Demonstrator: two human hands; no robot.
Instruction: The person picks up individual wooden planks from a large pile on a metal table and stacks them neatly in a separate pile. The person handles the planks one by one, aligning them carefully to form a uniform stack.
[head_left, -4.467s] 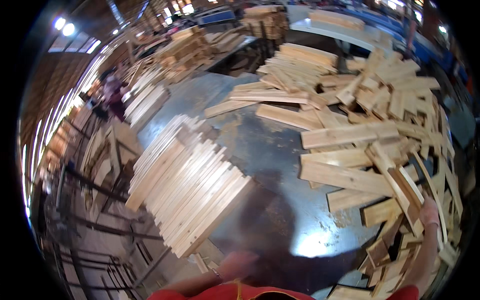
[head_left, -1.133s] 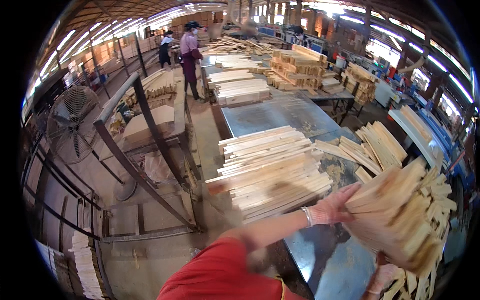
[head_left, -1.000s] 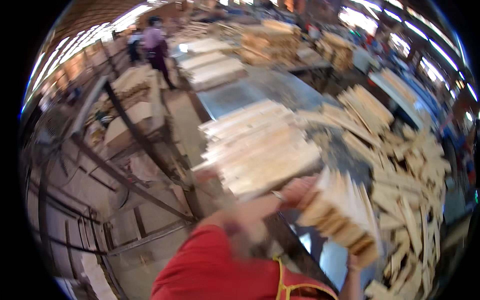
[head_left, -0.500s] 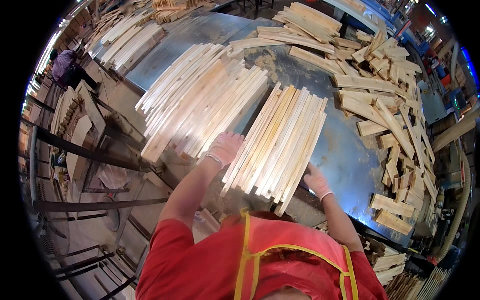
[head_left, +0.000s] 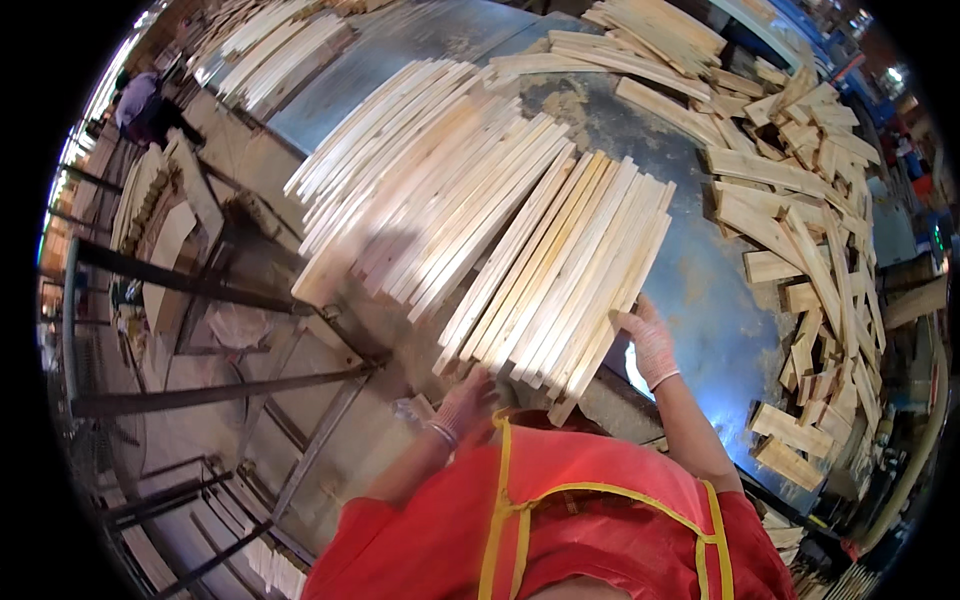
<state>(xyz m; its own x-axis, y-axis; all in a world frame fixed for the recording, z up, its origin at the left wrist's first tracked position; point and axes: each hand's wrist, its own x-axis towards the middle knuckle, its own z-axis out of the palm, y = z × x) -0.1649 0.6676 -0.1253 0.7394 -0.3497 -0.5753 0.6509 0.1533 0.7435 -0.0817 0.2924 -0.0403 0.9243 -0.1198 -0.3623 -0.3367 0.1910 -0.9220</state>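
A row of pale wooden strips [head_left: 565,270] lies side by side on the metal table in front of me, their near ends uneven and jutting past its edge. Against the right side of this row is my right hand [head_left: 650,345], gloved, with thumb and fingers apart. My left hand [head_left: 466,402], also gloved, is low by the near left ends of the strips; motion blur and shadow obscure its fingers. A wider row of strips [head_left: 425,190] lies just to the left, almost touching the first along part of its length.
Short wooden boards [head_left: 790,240] are heaped loosely along the right side of the sawdust-strewn metal table [head_left: 690,310]. More strips [head_left: 285,60] lie at the far left. A dark metal frame [head_left: 220,390] stands left of me. A person [head_left: 150,110] bends in the left background.
My left hand has come down from between the two rows to the near ends of the strips. My right hand has moved up along the right side. The gap between the rows has narrowed.
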